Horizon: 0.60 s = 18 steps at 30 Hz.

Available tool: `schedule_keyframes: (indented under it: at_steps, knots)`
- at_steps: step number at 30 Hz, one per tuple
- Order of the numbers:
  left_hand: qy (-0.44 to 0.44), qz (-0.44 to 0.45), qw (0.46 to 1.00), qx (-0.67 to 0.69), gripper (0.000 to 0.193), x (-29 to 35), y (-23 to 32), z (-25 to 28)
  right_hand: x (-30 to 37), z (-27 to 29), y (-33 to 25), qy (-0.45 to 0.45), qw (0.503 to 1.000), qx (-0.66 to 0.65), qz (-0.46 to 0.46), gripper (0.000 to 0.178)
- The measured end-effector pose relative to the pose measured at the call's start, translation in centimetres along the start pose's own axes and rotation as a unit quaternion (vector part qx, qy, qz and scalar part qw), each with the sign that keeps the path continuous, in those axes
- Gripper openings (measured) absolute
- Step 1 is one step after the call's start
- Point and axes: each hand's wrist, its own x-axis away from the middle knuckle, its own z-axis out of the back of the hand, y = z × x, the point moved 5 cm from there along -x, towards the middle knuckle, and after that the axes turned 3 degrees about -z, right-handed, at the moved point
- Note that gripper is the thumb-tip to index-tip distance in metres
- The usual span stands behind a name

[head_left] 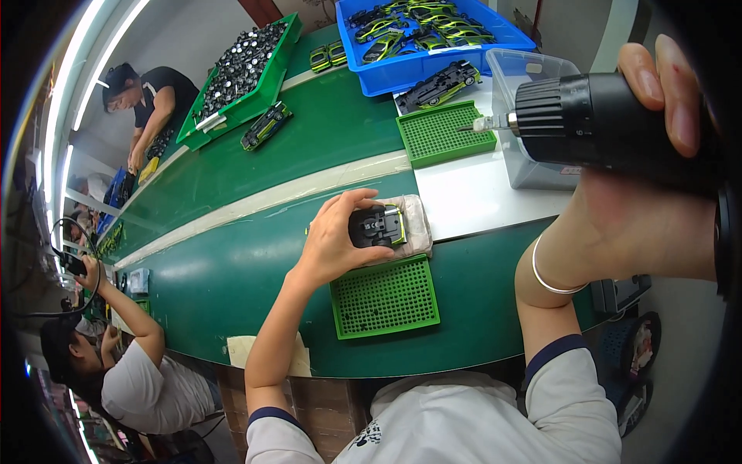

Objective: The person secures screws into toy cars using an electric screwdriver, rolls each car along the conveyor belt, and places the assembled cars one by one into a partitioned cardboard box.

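My left hand (328, 243) is wrapped round a small toy car (384, 226) with green trim and a black underside turned up. Thumb and fingers press it onto a pale cloth-like pad (417, 220) on the green bench. A black electric screwdriver (568, 116) is in my right hand (679, 108), raised at the right with its bit pointing left. The bit is apart from the car. Just below the pad lies a green tray of small holes (386, 301) with a few dark bits in it. Another perforated green tray (444, 133) sits beyond, below the bit in view.
A clear plastic bin (533, 174) stands behind the screwdriver. Blue bin (367, 73) at the back holds several green cars; another car (439, 85) leans before it. A green crate (287, 54) holds black parts. One car (267, 126) lies on the belt. Co-workers (158, 387) sit left.
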Motion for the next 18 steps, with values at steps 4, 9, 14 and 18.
schedule_keyframes:
  at_steps: [4,9,14,18]
  knots:
    - [0.006,-0.034,0.997,-0.064,0.068,0.0,0.0,-0.1,-0.3,1.8,-0.2,0.004,1.0,-0.001,-0.001,0.029]
    - [-0.015,-0.11,0.988,-0.106,0.069,0.2,0.7,0.4,-0.1,1.6,0.6,-0.008,1.0,-0.006,-0.009,0.031]
    - [0.135,-0.104,0.984,-0.044,0.061,-0.6,1.5,5.9,0.0,2.2,0.9,-0.028,0.999,-0.013,-0.021,0.034]
    - [0.161,-0.077,0.96,-0.216,0.05,-3.0,2.4,5.6,0.0,1.5,2.1,-0.048,0.998,-0.017,-0.037,0.037]
